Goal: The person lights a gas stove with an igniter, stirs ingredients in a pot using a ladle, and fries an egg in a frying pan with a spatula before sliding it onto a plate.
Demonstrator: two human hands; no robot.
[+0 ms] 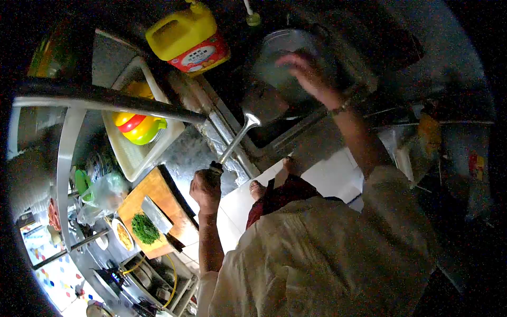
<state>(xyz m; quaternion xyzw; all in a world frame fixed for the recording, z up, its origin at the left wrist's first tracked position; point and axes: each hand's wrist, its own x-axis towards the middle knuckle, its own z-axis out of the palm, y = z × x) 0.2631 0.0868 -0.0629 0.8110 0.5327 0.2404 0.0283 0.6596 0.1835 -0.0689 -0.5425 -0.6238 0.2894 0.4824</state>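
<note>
My left hand [206, 191] is closed around the dark grip of a long-handled metal utensil [236, 141]. Its shaft points up and away, and its bright, flared end [252, 121] is near the edge of the dark sink-like basin [259, 145]. With fingers spread, my right hand [310, 82] reaches over the basin area and holds nothing visible. It overlaps a large, pale round vessel or lid [288, 45] in this view. Deep shadow hides much around that vessel.
A yellow jug [187, 39] with a red label stands beyond the basin. Left are a white basket [133, 168] holding a yellow, red and green item, a cutting board [182, 211] with a cleaver [157, 214] and chopped greens [144, 228], and a metal rail [105, 100].
</note>
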